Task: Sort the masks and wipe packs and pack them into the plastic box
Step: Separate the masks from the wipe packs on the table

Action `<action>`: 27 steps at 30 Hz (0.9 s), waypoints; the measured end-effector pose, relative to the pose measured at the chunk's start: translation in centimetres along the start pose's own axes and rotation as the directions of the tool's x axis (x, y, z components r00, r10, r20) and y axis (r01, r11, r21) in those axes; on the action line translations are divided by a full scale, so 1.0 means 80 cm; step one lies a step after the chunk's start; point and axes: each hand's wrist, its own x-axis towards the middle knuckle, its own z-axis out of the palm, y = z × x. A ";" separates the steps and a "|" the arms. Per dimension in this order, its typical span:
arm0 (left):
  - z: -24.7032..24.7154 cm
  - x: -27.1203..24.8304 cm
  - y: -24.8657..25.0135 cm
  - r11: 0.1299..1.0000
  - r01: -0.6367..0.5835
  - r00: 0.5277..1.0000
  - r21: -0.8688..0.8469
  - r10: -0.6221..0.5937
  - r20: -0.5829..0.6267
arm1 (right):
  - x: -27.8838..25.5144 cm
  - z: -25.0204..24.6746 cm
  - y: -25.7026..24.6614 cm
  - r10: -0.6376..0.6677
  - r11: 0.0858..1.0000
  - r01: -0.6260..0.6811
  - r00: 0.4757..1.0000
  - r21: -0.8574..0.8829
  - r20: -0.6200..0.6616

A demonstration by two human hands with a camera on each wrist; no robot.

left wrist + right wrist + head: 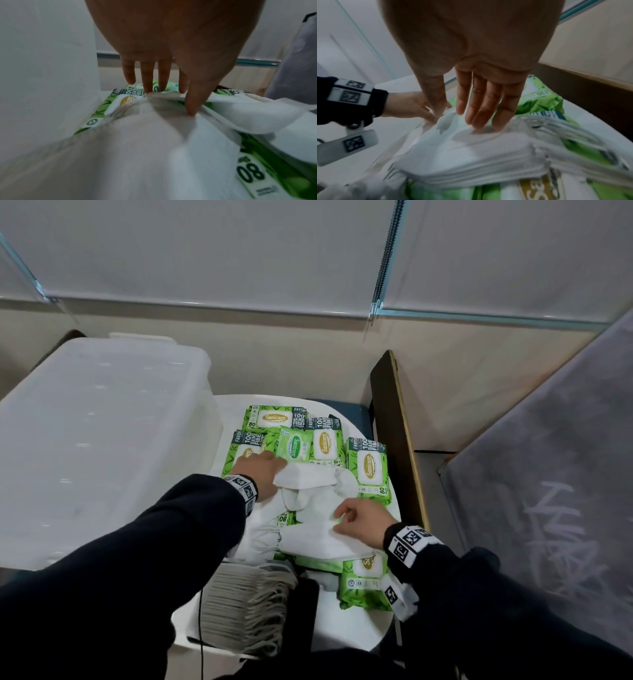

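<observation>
Sitting at 9 o'clock on the surface (349, 631), plastic box (99, 440) has its lid on, just beside the pile. Left hand (262, 474), fingers straight, presses flat on the loose white masks (318, 501) at centre; left fingertips (191, 108) touch mask fabric, nothing gripped. Masks lie heaped over green wipe packs (368, 470), which spread from 12 to 4 o'clock. Small pale wipe pack (294, 447) lies at 12 o'clock, just past the left hand. Right hand (363, 520) at 3 o'clock rests with relaxed fingers on a mask stack, released. Stacked masks with ear loops (246, 607) sit at 6 o'clock.
</observation>
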 end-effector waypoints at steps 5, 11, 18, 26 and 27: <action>-0.030 -0.012 -0.005 0.920 0.093 0.970 -0.382 -0.170 -0.173 | -0.014 0.013 0.003 -0.010 0.994 0.007 1.000 0.106 0.027; -0.066 -0.073 0.017 0.397 -0.015 0.915 -0.918 -0.365 -0.173 | 0.000 -0.001 -0.060 0.054 0.684 -0.044 0.998 0.728 0.009; -0.017 -0.098 0.028 0.288 0.065 0.958 -0.955 -0.286 -0.021 | 0.009 0.015 -0.105 0.235 0.402 -0.052 0.971 0.914 -0.048; 0.023 -0.093 -0.040 0.948 0.275 0.954 -0.161 -0.249 0.165 | -0.014 0.015 -0.078 0.296 0.355 -0.064 0.954 0.933 -0.047; 0.023 -0.092 -0.041 0.951 0.268 0.959 -0.152 -0.248 0.138 | -0.017 0.017 -0.077 0.294 0.366 -0.066 0.955 0.928 -0.048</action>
